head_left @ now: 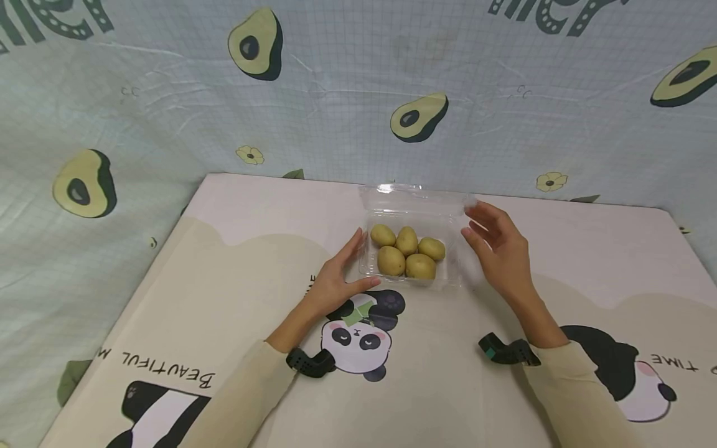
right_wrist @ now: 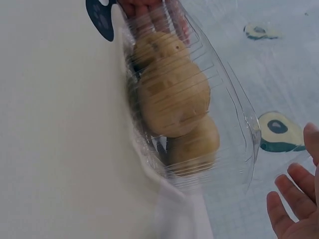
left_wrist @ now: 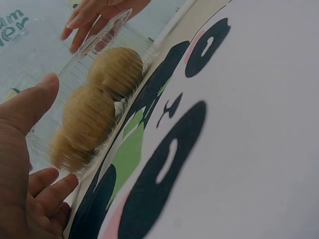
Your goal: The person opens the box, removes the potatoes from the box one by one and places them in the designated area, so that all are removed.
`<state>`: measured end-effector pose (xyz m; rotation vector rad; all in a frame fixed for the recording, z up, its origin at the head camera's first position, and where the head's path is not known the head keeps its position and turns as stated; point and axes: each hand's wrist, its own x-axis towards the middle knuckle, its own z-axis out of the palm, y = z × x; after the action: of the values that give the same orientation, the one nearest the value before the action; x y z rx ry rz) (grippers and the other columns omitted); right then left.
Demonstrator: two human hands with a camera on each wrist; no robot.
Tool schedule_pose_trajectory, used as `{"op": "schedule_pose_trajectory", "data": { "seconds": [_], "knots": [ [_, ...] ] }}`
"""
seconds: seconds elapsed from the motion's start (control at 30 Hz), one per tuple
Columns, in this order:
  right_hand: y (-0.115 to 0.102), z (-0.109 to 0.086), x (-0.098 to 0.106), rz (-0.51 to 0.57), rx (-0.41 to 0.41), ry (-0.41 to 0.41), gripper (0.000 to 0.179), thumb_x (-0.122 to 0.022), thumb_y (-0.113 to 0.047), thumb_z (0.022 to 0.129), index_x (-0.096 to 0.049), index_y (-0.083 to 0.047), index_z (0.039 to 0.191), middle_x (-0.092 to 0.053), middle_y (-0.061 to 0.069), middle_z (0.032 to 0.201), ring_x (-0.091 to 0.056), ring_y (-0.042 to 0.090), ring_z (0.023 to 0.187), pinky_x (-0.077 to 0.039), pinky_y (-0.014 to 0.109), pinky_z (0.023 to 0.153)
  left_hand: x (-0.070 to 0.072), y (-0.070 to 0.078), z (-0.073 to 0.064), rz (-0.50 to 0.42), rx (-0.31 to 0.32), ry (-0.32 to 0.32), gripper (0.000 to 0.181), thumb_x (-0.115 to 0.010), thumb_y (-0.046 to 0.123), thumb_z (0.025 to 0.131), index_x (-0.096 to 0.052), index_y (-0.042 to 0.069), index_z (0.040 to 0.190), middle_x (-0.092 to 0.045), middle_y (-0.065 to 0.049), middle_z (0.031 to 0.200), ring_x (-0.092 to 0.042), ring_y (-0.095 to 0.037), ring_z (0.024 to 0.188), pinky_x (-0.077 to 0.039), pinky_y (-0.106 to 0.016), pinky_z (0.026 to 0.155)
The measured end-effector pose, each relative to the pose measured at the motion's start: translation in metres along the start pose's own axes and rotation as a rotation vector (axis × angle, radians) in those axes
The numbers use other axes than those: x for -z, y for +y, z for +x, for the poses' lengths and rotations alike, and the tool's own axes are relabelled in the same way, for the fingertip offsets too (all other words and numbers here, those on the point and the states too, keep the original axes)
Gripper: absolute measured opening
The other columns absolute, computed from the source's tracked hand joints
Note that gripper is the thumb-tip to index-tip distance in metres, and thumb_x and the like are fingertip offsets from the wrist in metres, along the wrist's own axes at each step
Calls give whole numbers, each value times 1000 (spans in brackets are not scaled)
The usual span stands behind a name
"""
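Several yellow-brown potatoes [head_left: 420, 266] lie in a clear plastic clamshell box [head_left: 452, 264] on the table. The box's see-through lid [head_left: 417, 200] stands raised along its far side. At the near left corner is my left hand [head_left: 334, 283], its fingers stretched along the left wall and the thumb [left_wrist: 42, 97] out by the front. My right hand [head_left: 501, 249] hovers by the far right corner, fingers loosely bent, fingertips close to the lid's edge. In the right wrist view, a gap separates the right fingers [right_wrist: 294, 199] from the box wall.
A pale cloth with panda prints [head_left: 358, 345] covers the table [head_left: 280, 205]. Behind it hangs a sheet printed with avocados [head_left: 419, 118]. Black bands [head_left: 310, 363] sit on both wrists. The table's far edge runs just behind the box.
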<state>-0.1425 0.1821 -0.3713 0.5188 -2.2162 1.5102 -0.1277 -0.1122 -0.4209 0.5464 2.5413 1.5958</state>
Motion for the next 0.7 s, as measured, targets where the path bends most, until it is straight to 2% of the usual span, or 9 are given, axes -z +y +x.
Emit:
{"op": "schedule_pose_trajectory", "data": {
  "seconds": [0.13, 0.27, 0.47, 0.63, 0.7],
  "knots": [
    [-16, 3, -2, 3, -6, -21, 46, -60, 12, 88, -48, 9, 132, -53, 24, 130, -52, 32, 122, -44, 36, 98, 0, 0, -1, 0, 1, -2, 96, -76, 32, 82, -15, 18, 155, -21, 3, 156, -30, -18, 139, -23, -37, 112],
    [-23, 6, -2, -22, -19, -41, 45, -59, 9, 90, -48, 9, 133, -51, 24, 133, -50, 34, 123, -43, 33, 100, 1, 0, -1, 3, 0, -3, 96, -76, 32, 82, -15, 18, 155, -22, 4, 156, -30, -17, 139, -23, -37, 112],
    [-23, 11, -2, -41, -59, -58, 43, -55, 0, 96, -46, 7, 137, -49, 21, 137, -49, 37, 123, -40, 38, 102, 1, 1, 0, -8, -7, -2, 95, -76, 28, 82, -15, 17, 155, -23, 4, 156, -32, -17, 138, -23, -38, 112],
    [-17, 15, -2, -41, -91, -83, 43, -50, -6, 99, -43, 4, 141, -45, 19, 142, -48, 41, 123, -40, 24, 101, 1, 1, -1, -9, -11, -7, 95, -76, 28, 83, -15, 17, 155, -23, 3, 156, -32, -17, 138, -22, -38, 113],
    [-9, 16, -3, -35, -102, -95, 44, -49, -7, 100, -41, 1, 143, -42, 16, 145, -47, 39, 124, -39, 24, 101, 1, 0, -1, -9, -9, -4, 95, -76, 29, 83, -15, 18, 155, -23, 4, 156, -32, -16, 138, -23, -37, 112]
  ]
}}
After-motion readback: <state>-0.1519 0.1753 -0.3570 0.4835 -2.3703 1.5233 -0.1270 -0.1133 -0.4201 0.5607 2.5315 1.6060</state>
